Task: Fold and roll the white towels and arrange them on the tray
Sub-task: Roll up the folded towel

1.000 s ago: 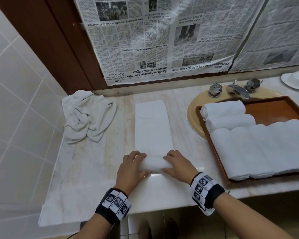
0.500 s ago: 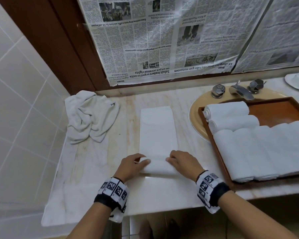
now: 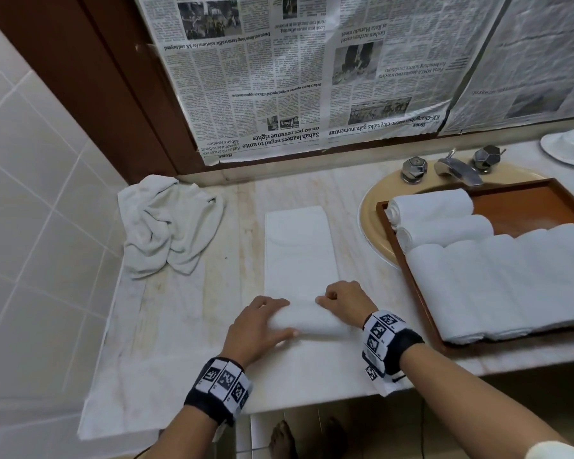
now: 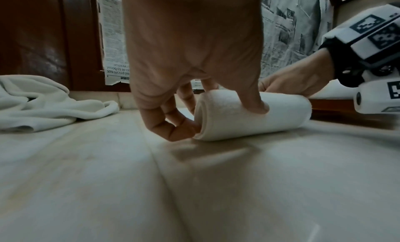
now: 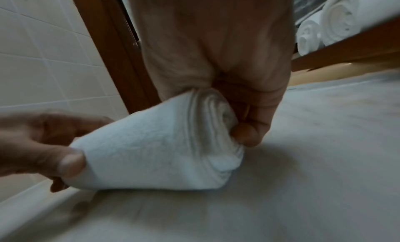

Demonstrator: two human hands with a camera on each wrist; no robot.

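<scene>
Head: the towel (image 3: 300, 260) lies on the table (image 3: 186, 326), its near end rolled under both hands. Left wrist: the left hand (image 4: 194, 57) grips the roll's end. Right wrist: the right hand (image 5: 216, 49) pinches its coil; uneven pressure could skew the roll.

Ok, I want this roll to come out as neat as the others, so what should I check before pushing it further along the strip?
1. Left hand grips the roll's left end: ok, thumb on top, fingers at the open end.
2. Right hand grips the right end: ok.
3. Roll even and tight: ok on the left; the right end's layers look slightly coned.
4. Flat strip ahead lies smooth and straight: ok.
5. Crumpled towel clear of the path: ok, off to the left.
6. Room on the tray: ok, bare wood at the back.
</scene>
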